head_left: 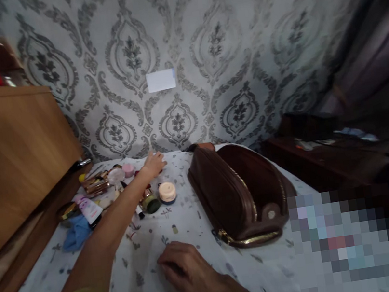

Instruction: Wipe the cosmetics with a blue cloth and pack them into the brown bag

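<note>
My left hand (155, 164) reaches out to the far side of the patterned sheet (186, 215), at the back of a group of cosmetics. Its fingers look spread; whatever lies under the palm is hidden. Near it are a round jar with a peach lid (167, 192), a jar with a dark olive lid (151, 204) and a pink round container (128, 169). My right hand (187, 269) rests on the sheet, loosely curled, and no object shows in it. Beyond it and to the right, a brown toiletry bag (223, 190) lies with its zipped top gaping.
A white and purple tube (87, 208) and a blue cloth (77, 233) lie at the left, below a wooden cabinet (13, 158). Patterned wallpaper (179, 45) closes off the back. A dark wooden surface (314, 162) stands at the right. One patch at lower right is pixelated.
</note>
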The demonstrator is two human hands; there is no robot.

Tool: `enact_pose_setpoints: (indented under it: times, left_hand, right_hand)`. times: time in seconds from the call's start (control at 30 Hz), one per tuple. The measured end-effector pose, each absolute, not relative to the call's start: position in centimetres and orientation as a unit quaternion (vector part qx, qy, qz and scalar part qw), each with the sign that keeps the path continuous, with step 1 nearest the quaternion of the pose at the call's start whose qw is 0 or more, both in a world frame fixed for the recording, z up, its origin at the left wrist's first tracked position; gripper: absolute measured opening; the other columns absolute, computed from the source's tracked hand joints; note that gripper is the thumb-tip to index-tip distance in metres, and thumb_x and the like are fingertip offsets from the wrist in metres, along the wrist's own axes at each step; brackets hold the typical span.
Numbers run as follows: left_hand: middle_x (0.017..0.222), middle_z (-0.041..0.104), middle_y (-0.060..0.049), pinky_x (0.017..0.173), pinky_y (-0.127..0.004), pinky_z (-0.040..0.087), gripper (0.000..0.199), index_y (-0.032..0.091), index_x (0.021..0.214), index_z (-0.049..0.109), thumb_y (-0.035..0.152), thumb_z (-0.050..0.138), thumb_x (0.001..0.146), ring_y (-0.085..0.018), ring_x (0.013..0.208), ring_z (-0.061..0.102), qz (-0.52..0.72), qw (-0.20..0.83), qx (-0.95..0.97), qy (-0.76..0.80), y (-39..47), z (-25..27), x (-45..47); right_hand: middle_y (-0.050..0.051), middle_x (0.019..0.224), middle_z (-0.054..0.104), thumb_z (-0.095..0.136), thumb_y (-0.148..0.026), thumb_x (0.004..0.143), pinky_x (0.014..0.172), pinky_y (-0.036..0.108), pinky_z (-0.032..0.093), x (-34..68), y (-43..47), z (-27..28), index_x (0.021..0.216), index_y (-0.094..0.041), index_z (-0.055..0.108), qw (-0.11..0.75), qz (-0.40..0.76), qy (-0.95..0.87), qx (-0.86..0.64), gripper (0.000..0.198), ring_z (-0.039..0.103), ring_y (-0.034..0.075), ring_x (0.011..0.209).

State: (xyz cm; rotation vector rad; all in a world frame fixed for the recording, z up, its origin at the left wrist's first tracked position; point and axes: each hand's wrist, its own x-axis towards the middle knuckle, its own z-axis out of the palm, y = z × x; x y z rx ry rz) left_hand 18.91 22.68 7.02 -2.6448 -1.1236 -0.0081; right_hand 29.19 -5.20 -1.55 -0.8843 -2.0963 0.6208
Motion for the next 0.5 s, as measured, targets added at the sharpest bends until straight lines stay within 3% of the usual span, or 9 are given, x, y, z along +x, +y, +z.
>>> enact_pose_setpoints:
  times: [0.23, 0.33, 0.43, 0.5]
  left_hand:
    - [0.149, 0.047, 0.002, 0.114, -0.038, 0.029, 0.063, 0.036, 0.144, 0.044, 0.009, 0.039, 0.087, -0.023, 0.139, 0.040, -0.065, 0.124, -0.901, -0.412, 21.1, 8.4, 15.3]
    - [0.149, 0.047, -0.007, 0.111, -0.042, 0.034, 0.062, 0.029, 0.147, 0.040, 0.009, 0.036, 0.088, -0.026, 0.137, 0.041, -0.107, 0.128, -0.840, -0.516, 21.6, 9.0, 11.1]
    - [0.142, 0.048, -0.025, 0.102, -0.058, 0.038, 0.057, 0.013, 0.144, 0.041, 0.014, 0.042, 0.087, -0.040, 0.132, 0.043, -0.118, 0.126, -0.745, -0.644, 22.2, 9.0, 5.4]
    - [0.137, 0.050, -0.032, 0.095, -0.064, 0.039, 0.056, 0.008, 0.142, 0.042, 0.021, 0.045, 0.088, -0.046, 0.128, 0.044, -0.105, 0.110, -0.702, -0.696, 22.1, 8.6, 1.4]
  right_hand:
    - [0.005, 0.081, 0.071, 0.052, -0.013, 0.087, 0.072, 0.026, 0.051, 29.2, -5.0, -1.7, 0.091, -0.018, 0.070, 0.388, 0.259, -0.819, -0.334, 0.020, 0.064, 0.017, 0.077]
    - [0.005, 0.079, 0.070, 0.052, -0.012, 0.087, 0.071, 0.026, 0.050, 29.0, -5.0, -1.4, 0.089, -0.018, 0.070, 0.391, 0.260, -0.817, -0.335, 0.020, 0.064, 0.017, 0.076]
    - [0.006, 0.081, 0.071, 0.052, -0.013, 0.088, 0.072, 0.026, 0.050, 29.0, -4.9, -1.2, 0.091, -0.018, 0.071, 0.391, 0.261, -0.816, -0.335, 0.020, 0.065, 0.017, 0.077]
    - [0.006, 0.083, 0.072, 0.052, -0.013, 0.089, 0.073, 0.026, 0.051, 29.0, -4.9, -1.2, 0.092, -0.018, 0.071, 0.389, 0.265, -0.815, -0.337, 0.020, 0.065, 0.017, 0.078]
